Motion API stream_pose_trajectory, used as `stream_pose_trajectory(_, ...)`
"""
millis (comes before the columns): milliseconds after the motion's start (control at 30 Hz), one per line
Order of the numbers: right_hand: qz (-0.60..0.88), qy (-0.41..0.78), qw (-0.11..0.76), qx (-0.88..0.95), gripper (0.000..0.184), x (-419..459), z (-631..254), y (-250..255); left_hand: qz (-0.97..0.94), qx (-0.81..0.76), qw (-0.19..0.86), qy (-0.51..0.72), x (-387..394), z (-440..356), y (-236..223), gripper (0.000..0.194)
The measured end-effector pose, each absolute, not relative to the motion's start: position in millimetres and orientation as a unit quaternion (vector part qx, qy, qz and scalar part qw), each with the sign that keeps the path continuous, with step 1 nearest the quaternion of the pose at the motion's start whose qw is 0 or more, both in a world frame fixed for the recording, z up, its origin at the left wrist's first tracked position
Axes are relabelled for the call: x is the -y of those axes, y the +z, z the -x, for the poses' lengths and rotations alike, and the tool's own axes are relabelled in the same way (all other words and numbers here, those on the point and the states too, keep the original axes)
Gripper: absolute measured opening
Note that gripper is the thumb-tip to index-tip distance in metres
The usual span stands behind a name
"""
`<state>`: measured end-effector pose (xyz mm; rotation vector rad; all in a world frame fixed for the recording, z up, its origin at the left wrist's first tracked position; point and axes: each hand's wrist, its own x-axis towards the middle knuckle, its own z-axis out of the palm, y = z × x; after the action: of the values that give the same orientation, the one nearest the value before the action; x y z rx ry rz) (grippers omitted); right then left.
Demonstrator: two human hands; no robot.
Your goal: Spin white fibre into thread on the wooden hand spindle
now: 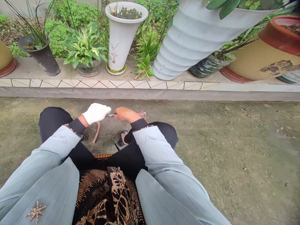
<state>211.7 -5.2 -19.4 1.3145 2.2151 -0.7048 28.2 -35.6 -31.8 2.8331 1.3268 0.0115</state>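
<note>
My left hand [97, 113], in a white glove, is closed around a brownish stick [143, 114] in front of my knees. My right hand [126, 114] is bare and wrapped around the same stick, just right of the glove. Between the two hands a greyish, shiny wrapping [110, 115] shows on the stick. The stick's end pokes out past my right wrist. Below the glove a curved, light-brown wooden piece [96, 132] slants down. Whether it joins the held stick is hidden by my left hand.
A low ledge with a tiled edge [98, 83] runs across ahead. On it stand a dark pot [44, 57], a glass bowl with a leafy plant [87, 68], a white vase [120, 43], a large ribbed white planter [187, 37] and a yellow-brown pot [264, 53]. Concrete ground [222, 150] extends rightward.
</note>
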Motion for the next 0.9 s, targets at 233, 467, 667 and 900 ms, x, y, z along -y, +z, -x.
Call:
stream_pose_trajectory(233,-0.262,-0.504,0.194,-0.8,0.017,10.0,-228.7,4.7,-0.854,-0.443,0.262,0.078,19.8,-19.3,-26.7,0.03)
stream_pose_trajectory(467,-0.333,-0.569,-0.04,-0.751,0.016,11.4,-260.7,23.1,-0.735,-0.413,0.5,0.195,20.1,-36.5,-43.2,0.03)
stream_pose_trajectory(667,-0.537,-0.456,-0.119,-0.7,0.017,-1.4,-255.2,4.2,-0.719,-0.438,0.497,0.209,31.8,-47.4,-45.0,0.038)
stream_pose_trajectory(900,-0.617,-0.186,0.15,-0.75,0.028,-13.8,-247.3,-18.3,-0.879,-0.434,0.198,0.018,36.9,-42.2,-43.8,0.033)
